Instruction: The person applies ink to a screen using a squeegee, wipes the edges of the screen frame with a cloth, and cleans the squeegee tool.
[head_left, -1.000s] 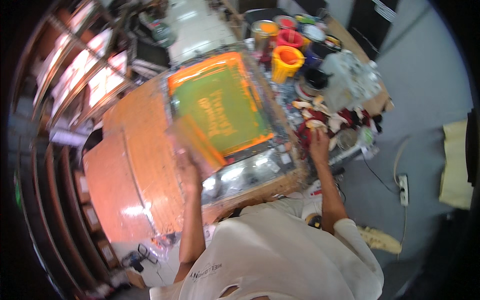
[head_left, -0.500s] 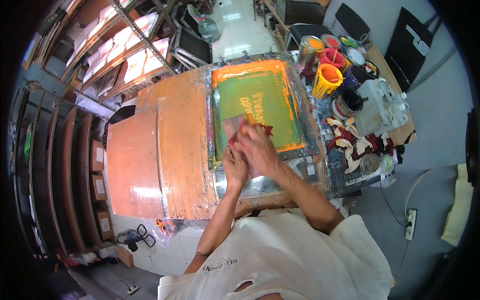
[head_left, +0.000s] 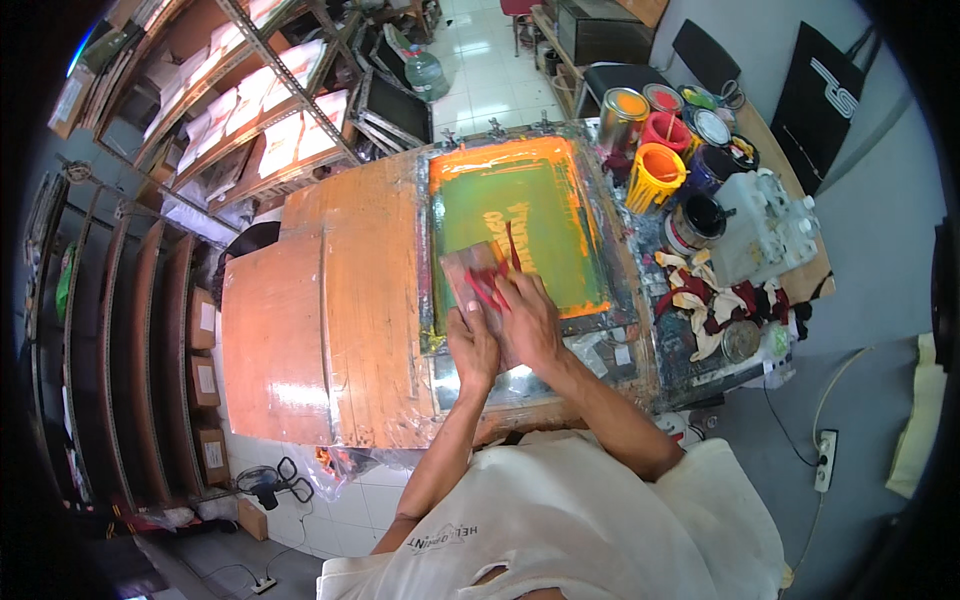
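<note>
One squeegee [head_left: 466, 266], clamped in left hand [head_left: 473, 346], is apparently wiped with red rag [head_left: 483, 289] gripped in right hand [head_left: 532, 322]; bracing seems needed next.

Matt red cloth [head_left: 485, 289]; smooth wooden board [head_left: 275, 330] (glossy toward its lower edge); translucent plastic jug [head_left: 757, 235].

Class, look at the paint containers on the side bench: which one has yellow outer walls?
The yellow tub, orange inside, just nearer the person than the red tub. The metal can is also orange inside, but silvery outside.
</note>
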